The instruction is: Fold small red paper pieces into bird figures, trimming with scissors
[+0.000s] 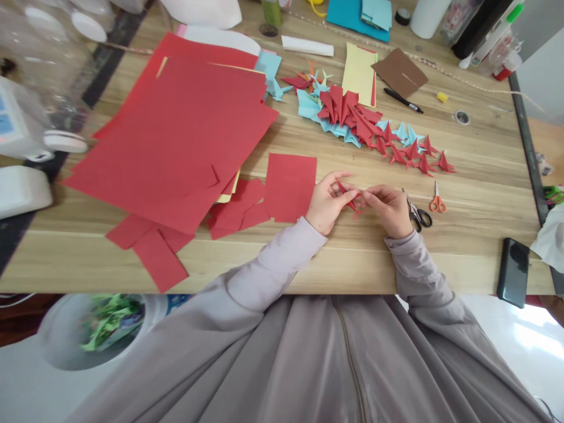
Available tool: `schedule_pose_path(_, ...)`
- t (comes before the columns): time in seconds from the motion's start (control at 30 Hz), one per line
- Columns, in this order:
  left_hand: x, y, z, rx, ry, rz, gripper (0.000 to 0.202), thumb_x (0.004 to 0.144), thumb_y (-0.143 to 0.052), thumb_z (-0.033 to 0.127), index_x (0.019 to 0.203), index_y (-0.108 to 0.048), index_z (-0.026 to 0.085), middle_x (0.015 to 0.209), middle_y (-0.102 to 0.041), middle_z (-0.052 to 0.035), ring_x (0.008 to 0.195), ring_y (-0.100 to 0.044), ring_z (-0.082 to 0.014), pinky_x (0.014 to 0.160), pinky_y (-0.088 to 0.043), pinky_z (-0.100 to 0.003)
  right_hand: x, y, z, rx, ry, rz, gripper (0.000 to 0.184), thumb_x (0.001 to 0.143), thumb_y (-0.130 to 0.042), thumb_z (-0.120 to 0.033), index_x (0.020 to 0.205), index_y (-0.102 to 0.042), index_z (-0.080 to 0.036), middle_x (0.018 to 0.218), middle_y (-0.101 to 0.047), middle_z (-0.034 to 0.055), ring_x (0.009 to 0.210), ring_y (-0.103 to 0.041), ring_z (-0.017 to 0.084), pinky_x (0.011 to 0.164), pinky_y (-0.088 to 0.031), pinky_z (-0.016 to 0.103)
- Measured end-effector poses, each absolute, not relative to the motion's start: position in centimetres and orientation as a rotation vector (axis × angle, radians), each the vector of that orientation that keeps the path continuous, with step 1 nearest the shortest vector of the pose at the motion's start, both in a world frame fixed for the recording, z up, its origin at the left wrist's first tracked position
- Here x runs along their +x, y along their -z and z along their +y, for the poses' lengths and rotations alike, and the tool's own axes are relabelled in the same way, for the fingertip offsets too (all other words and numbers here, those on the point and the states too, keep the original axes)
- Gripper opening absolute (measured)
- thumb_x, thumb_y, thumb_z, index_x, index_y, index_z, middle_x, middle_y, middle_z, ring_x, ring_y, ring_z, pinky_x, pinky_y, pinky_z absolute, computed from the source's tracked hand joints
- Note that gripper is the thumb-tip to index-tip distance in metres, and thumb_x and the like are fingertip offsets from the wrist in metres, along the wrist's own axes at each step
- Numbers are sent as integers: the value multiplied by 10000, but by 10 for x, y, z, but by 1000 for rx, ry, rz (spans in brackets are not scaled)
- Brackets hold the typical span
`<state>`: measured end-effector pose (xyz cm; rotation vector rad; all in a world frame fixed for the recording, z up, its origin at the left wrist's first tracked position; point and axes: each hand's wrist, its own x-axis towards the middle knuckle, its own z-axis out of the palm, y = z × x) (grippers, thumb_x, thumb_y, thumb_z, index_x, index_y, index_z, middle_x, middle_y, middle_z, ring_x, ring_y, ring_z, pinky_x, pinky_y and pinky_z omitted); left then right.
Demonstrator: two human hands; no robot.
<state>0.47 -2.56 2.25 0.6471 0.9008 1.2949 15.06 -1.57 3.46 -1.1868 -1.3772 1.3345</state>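
My left hand (328, 202) and my right hand (390, 208) meet over the wooden table (476, 194), both pinching a small folded red paper figure (350, 198) between their fingertips. A red paper square (291, 185) lies flat just left of my left hand. Small scissors with orange and black handles (425, 210) rest right beside my right hand. Behind the hands spreads a pile of finished red and light blue folded paper figures (361, 123).
Large red paper sheets (176, 135) and cut red scraps (154, 252) cover the left of the table. A black phone (513, 271) lies at the right front edge. A black pen (403, 100), brown card (400, 71), yellow paper (359, 73) sit further back. A bin (88, 329) stands below left.
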Motion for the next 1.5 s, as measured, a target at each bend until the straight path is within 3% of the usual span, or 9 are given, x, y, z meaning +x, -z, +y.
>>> schedule_pose_path(0.33, 5, -24, -28, 689, -1273, 926, 430, 624, -757, 196, 1003, -557, 159, 697, -646, 28, 600, -632, -117, 640, -537, -288, 156, -25, -16, -1231, -1147, -1623, 258, 781, -645, -441, 771, -643, -183, 716, -707, 33, 659, -665, 166, 639, -543, 315)
schedule_pose_path(0.57, 5, -22, -27, 696, -1271, 965, 404, 580, -787, 220, 928, -597, 145, 683, -679, 4, 623, -645, -131, 652, -521, -279, 154, -33, -20, -1255, -619, -1901, 110, 813, -586, -251, 726, -613, -189, 664, -661, 16, 609, -604, 140, 609, -493, 279)
schedule_pose_path(0.8, 5, -24, -27, 676, -1247, 1043, 361, 574, -807, 277, 869, -640, 152, 619, -665, 14, 600, -636, -129, 640, -506, -270, 155, -34, -20, -1130, -263, -2176, 137, 847, -510, -200, 742, -597, -205, 671, -627, 45, 657, -596, 176, 622, -473, 299)
schedule_pose_path(0.93, 3, -22, -26, 718, -1230, 1047, 324, 553, -821, 273, 801, -665, 138, 659, -686, -9, 619, -641, -128, 664, -506, -273, 156, -34, -19, -1105, -263, -2209, 139, 854, -507, -203, 770, -619, -200, 694, -638, 57, 684, -608, 184, 642, -483, 307)
schedule_pose_path(1.2, 2, -23, -26, 704, -1253, 1025, 282, 537, -827, 237, 747, -671, 130, 674, -683, -11, 619, -634, -118, 645, -510, -260, 156, -39, -19, -1224, -618, -1998, 128, 833, -561, -272, 754, -632, -201, 711, -673, 33, 657, -616, 156, 641, -482, 289)
schedule_pose_path(1.5, -2, -29, -26, 431, -1105, 868, 336, 630, -744, 96, 942, -621, 116, 753, -720, -60, 695, -688, -161, 689, -564, -313, 154, -41, -21, -1246, -475, -1947, 120, 815, -545, -226, 713, -608, -214, 668, -652, 22, 636, -594, 156, 661, -475, 306)
